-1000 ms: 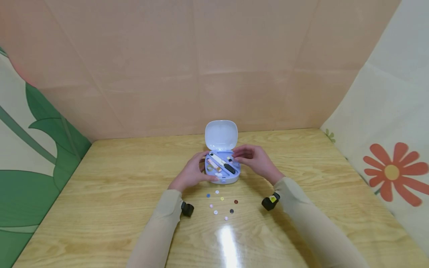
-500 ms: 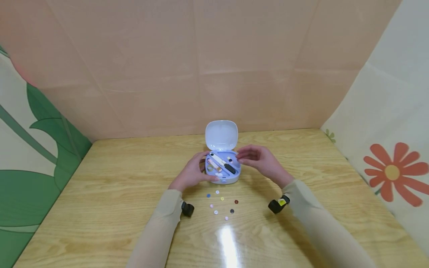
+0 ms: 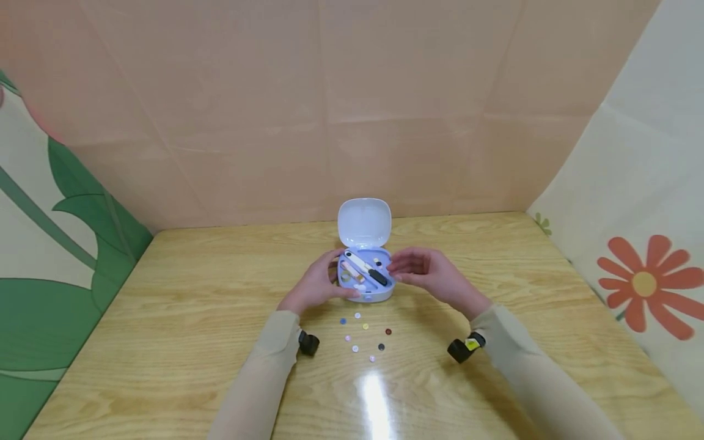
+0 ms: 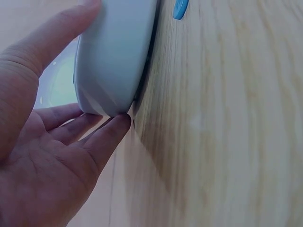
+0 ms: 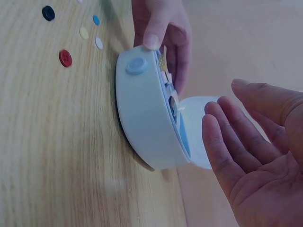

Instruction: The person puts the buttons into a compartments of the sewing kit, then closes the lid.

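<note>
Right grip (image 3: pixel 431 275) shifted outward at right edge of box (image 3: pixel 378 297), apart, left grip (image 3: pixel 317 282) clamped on opposite edge, table (image 3: pixel 517 269) both sides

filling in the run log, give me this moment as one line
left hand: grips box | right hand: empty, beside box | lid: raised | buttons: on table, in front of box

Room above box (image 3: pixel 379 297), raised lid (image 3: pixel 365 222) behind

1. Head: high and farther back, facing forward-down across the yellow-brown wooden table (image 3: pixel 192 318).
2. Left wrist: very near, rolled sideways, facing the rounded white plastic box (image 4: pixel 118 52).
3. Right wrist: near, sideways; shares box and left hand (image 5: pixel 166 29) with head.
</note>
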`<state>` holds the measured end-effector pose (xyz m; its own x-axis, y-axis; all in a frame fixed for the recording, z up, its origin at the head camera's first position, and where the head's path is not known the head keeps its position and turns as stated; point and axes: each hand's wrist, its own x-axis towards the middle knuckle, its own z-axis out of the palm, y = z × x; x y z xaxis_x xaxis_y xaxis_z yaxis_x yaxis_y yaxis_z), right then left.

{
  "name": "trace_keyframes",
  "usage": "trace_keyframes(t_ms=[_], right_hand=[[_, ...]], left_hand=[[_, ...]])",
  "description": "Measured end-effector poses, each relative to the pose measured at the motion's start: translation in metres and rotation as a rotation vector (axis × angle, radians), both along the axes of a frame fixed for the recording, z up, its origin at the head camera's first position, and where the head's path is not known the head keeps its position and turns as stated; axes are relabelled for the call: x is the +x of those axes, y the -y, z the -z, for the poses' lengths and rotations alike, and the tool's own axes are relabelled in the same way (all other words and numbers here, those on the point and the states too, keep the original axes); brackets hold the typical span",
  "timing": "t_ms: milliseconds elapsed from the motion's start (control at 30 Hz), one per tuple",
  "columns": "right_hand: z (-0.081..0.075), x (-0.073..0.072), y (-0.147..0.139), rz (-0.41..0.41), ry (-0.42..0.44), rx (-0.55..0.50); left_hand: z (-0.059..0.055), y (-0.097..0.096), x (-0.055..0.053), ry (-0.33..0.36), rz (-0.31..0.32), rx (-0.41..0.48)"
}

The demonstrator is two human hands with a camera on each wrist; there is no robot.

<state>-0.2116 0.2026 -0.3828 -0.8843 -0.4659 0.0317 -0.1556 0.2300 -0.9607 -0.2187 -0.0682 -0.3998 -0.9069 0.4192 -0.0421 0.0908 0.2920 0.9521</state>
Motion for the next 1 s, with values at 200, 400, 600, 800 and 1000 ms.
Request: trace_keyframes(t_ms=[200, 400, 600, 800, 1000], right_hand=[[-0.001, 0.010, -0.001, -0.044, -0.007, -0.025], [0.000, 0.019, -0.003, -0.064, 0.008, -0.045], [0.006, 0.026, -0.007, -0.084, 0.044, -0.041], [0.016, 0.029, -0.009, -0.108, 0.034, -0.055], [0.023, 0.032, -0.006, -0.123, 0.043, -0.019]], left_hand=[[-0.010, 0.001, 0.006, 0.008, 0.014, -0.012], [-0.009, 0.001, 0.007, 0.001, 0.007, 0.001], [-0.010, 0.000, 0.006, -0.001, 0.012, -0.005], [0.008, 0.001, -0.005, -0.002, 0.017, -0.003], [0.024, 0.001, -0.013, -0.018, -0.016, -0.028]])
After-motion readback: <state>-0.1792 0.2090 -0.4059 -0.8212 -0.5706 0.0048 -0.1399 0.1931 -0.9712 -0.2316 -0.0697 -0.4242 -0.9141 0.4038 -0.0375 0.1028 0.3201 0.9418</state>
